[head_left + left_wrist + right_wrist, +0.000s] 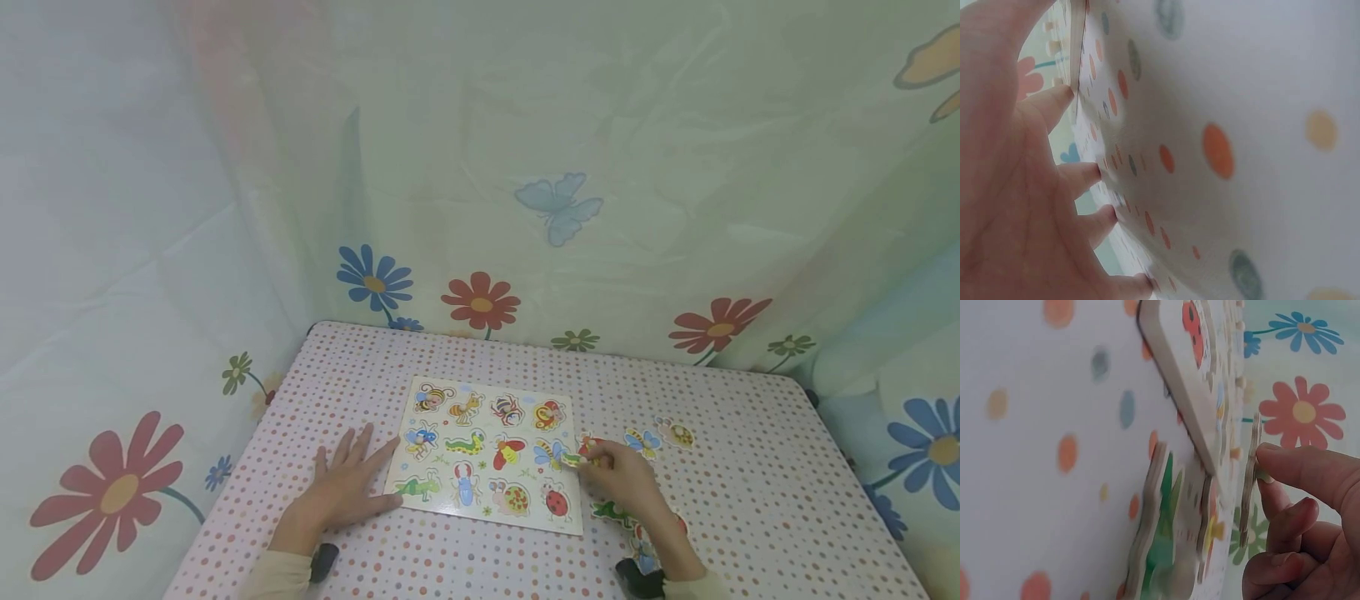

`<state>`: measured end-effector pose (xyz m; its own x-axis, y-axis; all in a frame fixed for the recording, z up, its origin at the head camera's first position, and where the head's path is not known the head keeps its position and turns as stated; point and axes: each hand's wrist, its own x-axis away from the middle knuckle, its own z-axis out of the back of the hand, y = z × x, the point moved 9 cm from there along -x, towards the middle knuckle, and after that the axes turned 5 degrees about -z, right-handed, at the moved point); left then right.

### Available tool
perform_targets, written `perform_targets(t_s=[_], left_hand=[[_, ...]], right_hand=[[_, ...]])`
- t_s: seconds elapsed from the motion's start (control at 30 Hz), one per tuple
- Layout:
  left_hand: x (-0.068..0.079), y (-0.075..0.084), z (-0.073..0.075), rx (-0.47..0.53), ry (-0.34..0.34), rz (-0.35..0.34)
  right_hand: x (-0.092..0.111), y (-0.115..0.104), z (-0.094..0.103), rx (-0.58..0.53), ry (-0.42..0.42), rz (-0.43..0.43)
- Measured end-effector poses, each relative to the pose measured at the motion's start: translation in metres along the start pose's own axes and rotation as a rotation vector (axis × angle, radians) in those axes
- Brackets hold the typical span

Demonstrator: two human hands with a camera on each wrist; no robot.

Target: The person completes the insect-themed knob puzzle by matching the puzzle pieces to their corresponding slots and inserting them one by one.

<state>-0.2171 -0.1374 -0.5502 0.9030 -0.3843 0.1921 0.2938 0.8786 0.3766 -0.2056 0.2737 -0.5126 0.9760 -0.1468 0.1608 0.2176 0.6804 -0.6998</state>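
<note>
A pale wooden insect puzzle board (528, 518) lies flat on the dotted table, with colourful bug pictures in rows. My left hand (341, 486) rests spread at the board's left edge; in the left wrist view its fingertips (1107, 215) touch the tabletop, and one finger meets the board's side. Between thumb and index finger my right hand (622, 479) pinches a small yellow-green puzzle piece (572, 459) over the board's right edge. The right wrist view shows that puzzle piece (1249, 487) edge-on, raised above the board; its picture faces away.
Loose pieces lie right of the board: a green one (611, 513), a red one (589, 442), a blue-winged insect (642, 442) and a spotted bug (678, 433). Others sit partly under my right wrist. A printed curtain (660, 250) hangs behind the table (750, 467).
</note>
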Motion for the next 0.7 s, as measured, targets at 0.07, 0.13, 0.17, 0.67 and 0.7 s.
perform_targets(t_s=[0.07,0.13,0.17,0.67,0.7], left_hand=[[0.0,0.0,0.0,0.002,-0.002,0.001],[0.0,0.0,-0.001,0.001,-0.003,0.002],[0.0,0.0,-0.001,0.001,-0.004,0.003],[0.0,-0.001,-0.001,-0.001,-0.008,0.01],[-0.001,0.0,-0.001,-0.001,-0.008,0.01]], right_hand=[[-0.001,-0.005,-0.003,-0.006,0.002,0.004],[-0.002,-0.009,-0.007,-0.013,-0.002,0.001],[-0.003,-0.012,-0.008,-0.014,-0.004,0.001],[-0.013,-0.054,-0.033,0.003,-0.034,0.094],[-0.014,-0.057,-0.035,0.007,-0.033,0.105]])
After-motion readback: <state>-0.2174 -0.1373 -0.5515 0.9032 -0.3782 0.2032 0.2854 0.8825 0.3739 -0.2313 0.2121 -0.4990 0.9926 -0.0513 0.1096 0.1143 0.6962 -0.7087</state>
